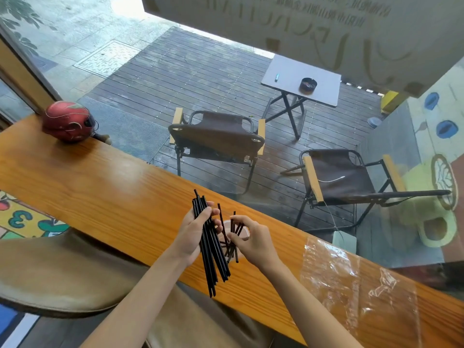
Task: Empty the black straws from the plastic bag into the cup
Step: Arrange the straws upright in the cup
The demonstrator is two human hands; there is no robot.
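Note:
My left hand grips a bundle of black straws that slants from above the counter down past its near edge. Just right of it stands a clear plastic cup with several black straws sticking out of it. My right hand rests over the cup's right side, fingers curled at its rim and pinching a straw there. The clear plastic bag lies flat on the wooden counter to the right, with no straws visible in it.
A red helmet sits at the counter's far left end. A window runs along the counter's far edge; outside are two folding chairs and a small table. A brown padded seat lies below me.

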